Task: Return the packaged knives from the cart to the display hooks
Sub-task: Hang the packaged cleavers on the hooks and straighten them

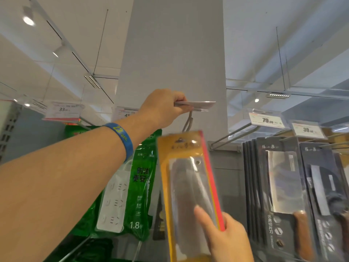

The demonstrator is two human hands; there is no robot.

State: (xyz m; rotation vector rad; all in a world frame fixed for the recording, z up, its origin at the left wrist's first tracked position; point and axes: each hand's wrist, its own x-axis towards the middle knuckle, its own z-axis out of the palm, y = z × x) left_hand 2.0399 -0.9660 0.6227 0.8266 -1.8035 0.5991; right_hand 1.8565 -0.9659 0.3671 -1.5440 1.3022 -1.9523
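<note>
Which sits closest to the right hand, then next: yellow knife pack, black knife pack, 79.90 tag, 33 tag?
1. yellow knife pack, held in the right hand
2. black knife pack, just right
3. 79.90 tag, upper right
4. 33 tag, far upper left

Raised left hand (164, 108) grips hook tag holder (199, 104); right hand (230, 238) holds yellow knife package (188, 186) just below, slightly tilted.

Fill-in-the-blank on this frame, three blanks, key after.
The left hand, wearing a ___ wristband, grips the hook's tag holder.
The ___ hand holds the yellow knife package.
Right of the pillar, the nearer price tag reads ___.
Missing: blue; right; 79.90.
</note>
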